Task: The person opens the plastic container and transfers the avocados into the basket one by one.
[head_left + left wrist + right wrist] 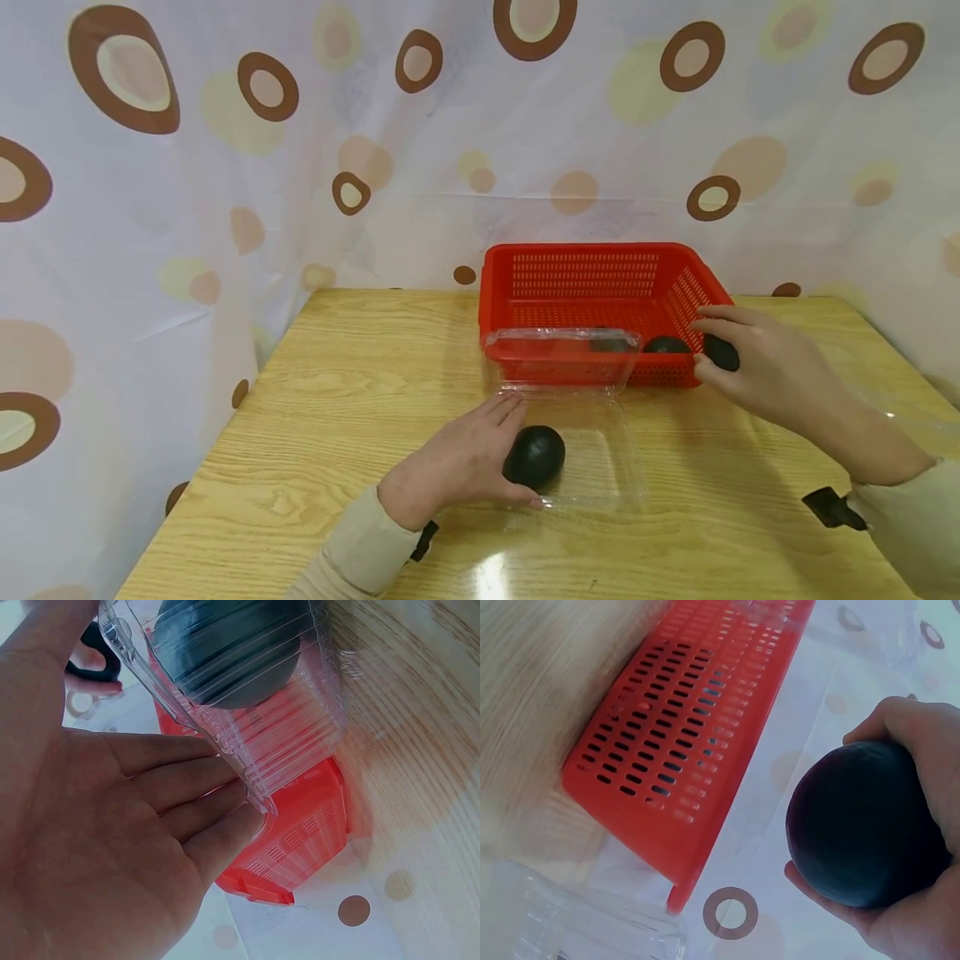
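I am steadying the clear clamshell (577, 450) on the table (337, 400) with my left hand (457, 462), fingers straight and spread along its near-left edge; the left wrist view confirms an open palm with the fingertips (225, 825) touching the ribbed plastic wall, not curled around it. One dark avocado (534, 456) is already sitting in the clamshell's tray, just beside my left fingers. My right hand (772, 371) is curling around a second avocado (722, 352), thumb below and fingers above, holding it over the right front corner of the red basket (600, 283); the right wrist view shows it cradled firmly in the palm (870, 825). At least one further avocado (666, 344) is lying inside the basket, and another dark shape shows behind the raised lid, though I cannot tell what it is. In my judgement, doing this step well calls for clearing the basket rim before swinging across, keeping the grip firm but not squeezing, since the fruit may bruise. The tray is light and likely to slide, so I am keeping the left hand flat against it. The lid is standing against the basket front, so I should come in from the right and set the fruit into the free space right of the first one, not drop it.
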The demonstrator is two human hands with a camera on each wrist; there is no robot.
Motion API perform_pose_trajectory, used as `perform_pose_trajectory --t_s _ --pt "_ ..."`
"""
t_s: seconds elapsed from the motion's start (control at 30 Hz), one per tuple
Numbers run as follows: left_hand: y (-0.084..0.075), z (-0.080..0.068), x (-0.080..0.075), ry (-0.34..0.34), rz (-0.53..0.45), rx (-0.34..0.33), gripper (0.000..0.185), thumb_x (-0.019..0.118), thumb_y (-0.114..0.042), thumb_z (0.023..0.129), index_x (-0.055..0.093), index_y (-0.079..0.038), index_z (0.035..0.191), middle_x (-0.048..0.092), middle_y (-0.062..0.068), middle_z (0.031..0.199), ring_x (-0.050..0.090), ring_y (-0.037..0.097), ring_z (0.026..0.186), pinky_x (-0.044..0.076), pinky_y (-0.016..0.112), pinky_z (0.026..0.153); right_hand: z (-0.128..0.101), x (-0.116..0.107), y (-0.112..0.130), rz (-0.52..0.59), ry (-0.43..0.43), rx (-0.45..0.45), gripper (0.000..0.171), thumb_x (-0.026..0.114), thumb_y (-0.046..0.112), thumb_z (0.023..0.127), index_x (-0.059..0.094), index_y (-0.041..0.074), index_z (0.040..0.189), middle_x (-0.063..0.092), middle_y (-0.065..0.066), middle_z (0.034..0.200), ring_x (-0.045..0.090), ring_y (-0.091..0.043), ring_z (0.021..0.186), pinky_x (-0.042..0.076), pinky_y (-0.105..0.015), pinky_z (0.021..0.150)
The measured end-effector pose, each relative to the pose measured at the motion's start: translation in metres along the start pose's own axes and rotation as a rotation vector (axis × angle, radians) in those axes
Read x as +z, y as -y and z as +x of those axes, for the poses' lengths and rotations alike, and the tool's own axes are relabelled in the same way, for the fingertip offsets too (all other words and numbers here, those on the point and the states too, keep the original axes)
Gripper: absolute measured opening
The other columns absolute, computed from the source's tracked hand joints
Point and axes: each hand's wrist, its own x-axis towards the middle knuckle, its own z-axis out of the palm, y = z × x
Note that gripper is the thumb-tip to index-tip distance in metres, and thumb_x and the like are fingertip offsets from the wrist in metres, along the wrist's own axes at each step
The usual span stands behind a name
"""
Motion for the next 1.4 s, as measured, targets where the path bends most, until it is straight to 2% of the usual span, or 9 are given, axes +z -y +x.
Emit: perform_pose_trajectory --t_s 0.27,0.6,0.9,1.1,1.4 --pt "0.000 0.000 0.000 -0.005 -0.004 0.002 0.113 0.068 -0.074 0.075 0.031 -0.001 0.154 0.029 0.014 0.162 0.028 0.027 0.151 0.029 0.035 0.122 0.018 0.001 -0.001 -0.011 0.099 0.077 0.045 0.067 0.020 0.086 0.065 0.000 0.126 0.059 -0.025 0.135 0.053 -0.046 0.123 0.047 -0.063 0.096" --pt "0.000 0.000 0.001 0.010 -0.031 -0.005 0.115 0.069 -0.074 0.075 0.029 -0.001 0.154 0.029 0.014 0.162 0.027 0.026 0.151 0.029 0.035 0.122 0.042 0.013 -0.007 -0.024 0.166 0.073 0.046 0.061 0.023 0.090 0.063 0.000 0.129 0.055 -0.026 0.139 0.051 -0.046 0.126 0.045 -0.063 0.100" --pt "0.001 0.001 -0.001 0.012 -0.009 0.006 0.113 0.068 -0.073 0.076 0.030 -0.001 0.154 0.029 0.014 0.162 0.026 0.026 0.151 0.028 0.034 0.123 0.058 0.029 -0.015 -0.057 0.177 0.000 0.040 0.062 0.021 0.088 0.067 -0.001 0.121 0.060 -0.026 0.131 0.058 -0.042 0.118 0.053 -0.059 0.091" --pt "0.002 0.001 -0.002 0.003 -0.006 0.008 0.114 0.069 -0.073 0.076 0.029 -0.001 0.155 0.028 0.013 0.163 0.026 0.026 0.152 0.027 0.034 0.123 0.068 0.040 -0.016 -0.054 0.187 -0.014 0.038 0.062 0.021 0.087 0.069 -0.001 0.117 0.062 -0.023 0.128 0.060 -0.037 0.114 0.055 -0.056 0.087" --pt "0.003 0.002 0.000 0.027 -0.014 -0.006 0.115 0.068 -0.074 0.075 0.028 -0.002 0.155 0.027 0.012 0.163 0.025 0.024 0.152 0.026 0.033 0.123 0.082 0.056 -0.018 0.034 0.240 0.009 0.031 0.060 0.018 0.088 0.069 -0.001 0.112 0.064 -0.024 0.123 0.059 -0.039 0.112 0.050 -0.059 0.096"
